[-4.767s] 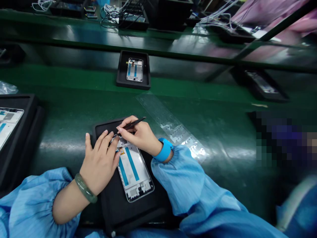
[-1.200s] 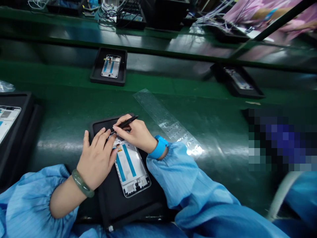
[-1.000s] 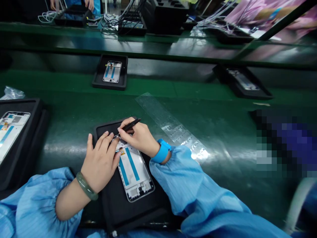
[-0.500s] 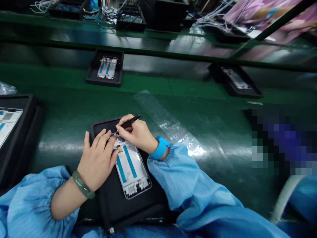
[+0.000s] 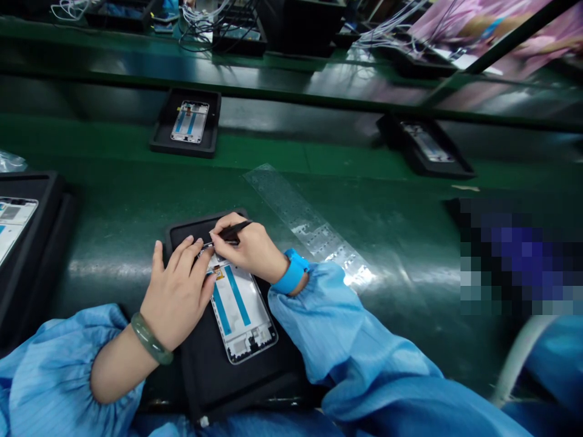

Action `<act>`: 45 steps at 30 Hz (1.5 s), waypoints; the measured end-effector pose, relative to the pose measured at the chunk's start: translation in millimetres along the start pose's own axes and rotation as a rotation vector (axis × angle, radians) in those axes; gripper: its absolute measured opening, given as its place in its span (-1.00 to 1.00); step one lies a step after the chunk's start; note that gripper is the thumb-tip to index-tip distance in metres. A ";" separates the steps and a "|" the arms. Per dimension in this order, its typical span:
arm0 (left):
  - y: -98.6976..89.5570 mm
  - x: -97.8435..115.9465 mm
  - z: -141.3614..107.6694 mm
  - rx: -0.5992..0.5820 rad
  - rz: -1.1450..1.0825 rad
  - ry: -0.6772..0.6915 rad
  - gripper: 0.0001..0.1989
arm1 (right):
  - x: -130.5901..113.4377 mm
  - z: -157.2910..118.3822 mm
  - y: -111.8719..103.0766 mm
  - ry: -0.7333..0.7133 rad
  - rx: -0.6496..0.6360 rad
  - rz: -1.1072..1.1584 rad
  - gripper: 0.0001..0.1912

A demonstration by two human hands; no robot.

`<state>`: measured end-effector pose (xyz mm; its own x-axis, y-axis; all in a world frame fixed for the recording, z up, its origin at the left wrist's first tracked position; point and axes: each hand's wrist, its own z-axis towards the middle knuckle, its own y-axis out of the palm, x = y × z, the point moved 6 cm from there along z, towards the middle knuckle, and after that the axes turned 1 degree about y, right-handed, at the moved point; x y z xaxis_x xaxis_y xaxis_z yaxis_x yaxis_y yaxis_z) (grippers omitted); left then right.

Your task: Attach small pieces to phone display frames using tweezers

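A white-backed phone frame (image 5: 239,309) with blue strips and a small gold-and-orange part near its top lies on a black tray (image 5: 228,388). My left hand (image 5: 175,297) rests on the frame's upper left corner with its fingers spread. It wears a green bangle (image 5: 149,338). My right hand (image 5: 248,249) is shut on black tweezers (image 5: 234,231), whose tips reach the frame's top end near my left fingertips. The hands hide that top end, and the tweezer tips are too small to show anything between them.
A clear perforated plastic strip (image 5: 305,224) lies on the green bench beside the tray. Other black trays hold phone frames at left (image 5: 31,243) and ahead (image 5: 184,121). Cables (image 5: 204,30) lie farther off. A pixelated patch (image 5: 514,255) covers the right side.
The view has shifted slightly, moving the bench items left. My right hand has closed in over the frame's top, with the tweezers lying flatter. My left hand stays in place.
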<state>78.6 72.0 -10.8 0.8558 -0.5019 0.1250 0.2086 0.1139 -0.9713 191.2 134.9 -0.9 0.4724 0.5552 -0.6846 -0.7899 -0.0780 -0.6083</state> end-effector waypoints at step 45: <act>-9.6 -30.6 7.2 0.239 -0.355 -0.134 -0.62 | 74.6 12.2 -41.0 0.289 -0.113 -0.405 -0.78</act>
<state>53.9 92.5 -3.8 0.7618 -0.4320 0.4827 0.5905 0.1569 -0.7916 254.1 189.6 -22.2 0.8334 0.3087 -0.4584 -0.4815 -0.0017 -0.8764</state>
